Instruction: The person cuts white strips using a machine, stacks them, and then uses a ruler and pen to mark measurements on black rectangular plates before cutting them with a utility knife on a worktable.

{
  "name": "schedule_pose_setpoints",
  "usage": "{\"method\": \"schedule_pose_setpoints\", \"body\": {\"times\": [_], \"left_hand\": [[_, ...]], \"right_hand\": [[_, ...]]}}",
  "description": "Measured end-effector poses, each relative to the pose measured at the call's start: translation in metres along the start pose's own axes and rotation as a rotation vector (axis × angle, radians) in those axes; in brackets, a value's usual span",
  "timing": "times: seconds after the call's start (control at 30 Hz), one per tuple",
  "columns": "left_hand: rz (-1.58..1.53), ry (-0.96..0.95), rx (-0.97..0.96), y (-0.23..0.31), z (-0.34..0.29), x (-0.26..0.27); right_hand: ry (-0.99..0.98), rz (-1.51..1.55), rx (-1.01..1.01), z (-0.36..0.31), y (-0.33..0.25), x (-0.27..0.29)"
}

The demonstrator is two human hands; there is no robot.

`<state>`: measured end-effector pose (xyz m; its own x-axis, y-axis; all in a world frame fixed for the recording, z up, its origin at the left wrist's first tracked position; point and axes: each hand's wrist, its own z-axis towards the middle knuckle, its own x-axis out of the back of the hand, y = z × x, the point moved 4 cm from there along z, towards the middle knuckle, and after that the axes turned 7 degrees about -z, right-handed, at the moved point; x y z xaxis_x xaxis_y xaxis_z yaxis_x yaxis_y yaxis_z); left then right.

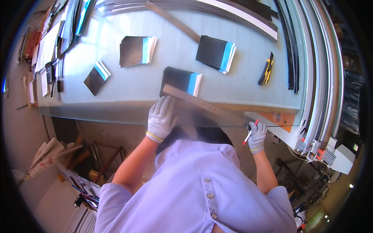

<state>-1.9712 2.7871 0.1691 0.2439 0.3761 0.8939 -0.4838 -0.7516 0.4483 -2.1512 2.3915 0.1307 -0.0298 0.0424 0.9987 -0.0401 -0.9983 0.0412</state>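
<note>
Both my hands wear grey knit gloves with yellow cuffs. My left hand point(161, 117) reaches over the glass edge, fingers stretched out, their tips by the near left corner of a stack of black sheets with blue and white strips point(178, 80). Whether the fingertips press on the stack I cannot tell. A metal ruler point(206, 105) lies slantwise, its far end over that stack's near edge. My right hand point(257, 136) is closed around the ruler's near end, and a white pen with a red tip point(248, 136) is tucked between its fingers.
Similar stacks lie farther back on the glass table point(128, 89): one left point(132, 51), one right point(213, 53), plus a smaller one point(94, 82). A yellow-black utility knife point(266, 70) rests at right. Another metal strip point(173, 21), long dark strips point(290, 50) and a calculator point(49, 72) surround them.
</note>
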Motion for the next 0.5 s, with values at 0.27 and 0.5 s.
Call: {"method": "schedule_pose_setpoints", "body": {"times": [0.27,0.5], "left_hand": [[0.106,0.117,0.055,-0.03,0.075,0.019],[0.178,0.224,0.099,-0.076,0.107,0.029]], "right_hand": [[0.163,0.464,-0.361,0.018,-0.013,0.035],[0.372,0.728,-0.656,0.024,0.004,0.028]]}}
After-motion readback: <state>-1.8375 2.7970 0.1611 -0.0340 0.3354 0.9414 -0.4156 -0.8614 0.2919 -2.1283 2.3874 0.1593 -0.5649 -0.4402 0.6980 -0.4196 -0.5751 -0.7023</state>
